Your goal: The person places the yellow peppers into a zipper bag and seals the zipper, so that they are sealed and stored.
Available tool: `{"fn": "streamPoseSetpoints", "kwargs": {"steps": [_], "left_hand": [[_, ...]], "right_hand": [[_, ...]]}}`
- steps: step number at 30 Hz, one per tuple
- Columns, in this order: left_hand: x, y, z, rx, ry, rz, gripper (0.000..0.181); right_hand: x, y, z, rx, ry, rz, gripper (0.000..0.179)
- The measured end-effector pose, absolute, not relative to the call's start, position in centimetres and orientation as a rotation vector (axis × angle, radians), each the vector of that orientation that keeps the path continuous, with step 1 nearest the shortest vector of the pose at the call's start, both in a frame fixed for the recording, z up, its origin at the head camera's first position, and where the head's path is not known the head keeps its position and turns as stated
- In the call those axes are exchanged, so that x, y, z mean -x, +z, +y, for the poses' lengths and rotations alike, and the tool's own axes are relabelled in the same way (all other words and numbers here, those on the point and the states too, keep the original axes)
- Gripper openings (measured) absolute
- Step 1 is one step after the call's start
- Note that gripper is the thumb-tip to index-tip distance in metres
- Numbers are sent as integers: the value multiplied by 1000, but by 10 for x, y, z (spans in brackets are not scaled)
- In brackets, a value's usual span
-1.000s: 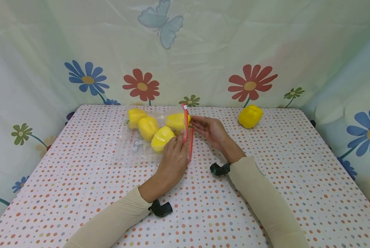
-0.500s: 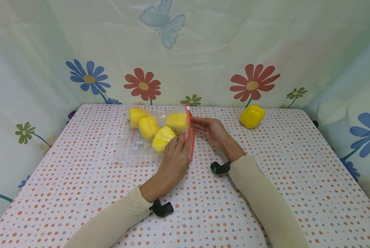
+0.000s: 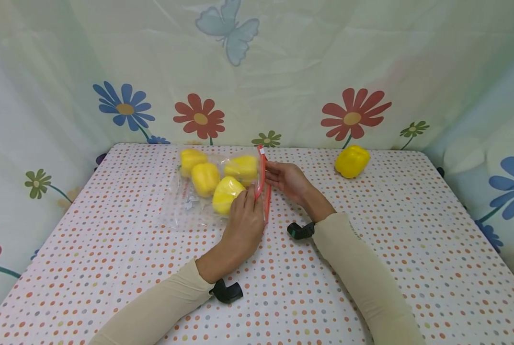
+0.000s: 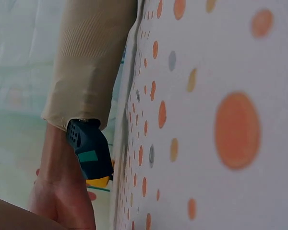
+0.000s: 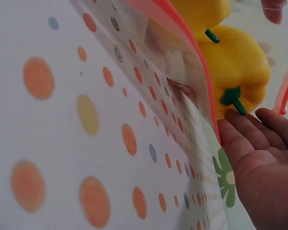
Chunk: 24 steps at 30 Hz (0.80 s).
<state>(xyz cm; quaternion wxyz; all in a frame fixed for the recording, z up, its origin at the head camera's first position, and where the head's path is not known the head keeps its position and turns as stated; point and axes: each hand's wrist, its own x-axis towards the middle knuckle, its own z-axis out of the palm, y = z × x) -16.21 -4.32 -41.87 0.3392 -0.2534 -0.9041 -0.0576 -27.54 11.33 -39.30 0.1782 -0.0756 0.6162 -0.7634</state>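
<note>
Leftmost, two yellow peppers (image 3: 205,179) lie deep in the clear bag (image 3: 189,203), a third pepper (image 3: 226,195) sits beside them, and a fourth pepper (image 3: 241,167) is nearest the mouth. The left hand (image 3: 241,225) appears to pinch the bag's red rim (image 3: 261,175) (the left wrist view hides those fingers); a firm, high hold there should stop the plastic from folding inward. The right hand (image 3: 289,184) has its fingers extended and slightly apart at the fourth pepper's green stem (image 5: 234,99); a flat, gentle push would likely seat it without snagging. Farthest right, a fifth pepper (image 3: 352,162) rests outside.
</note>
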Motion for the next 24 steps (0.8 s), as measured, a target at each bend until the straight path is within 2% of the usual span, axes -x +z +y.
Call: {"fn": "streamPoseSetpoints", "kwargs": {"steps": [3,10,16,24], "left_hand": [[161,-418,-43,650,-139,-2372,42],[159,-415,-44,661,-152,-2494,82],[160,-416,-45,656,-158,-2464,72],[162,-419,-47,653,-153,-2391,43]], "right_hand": [[277,-394,111,213,-2146,1760,45],[279,-397,109,196,-2132,1800,43],[279,-399,109,180,-2124,1823,43],[280,-399,110,207,-2116,1798,43]]}}
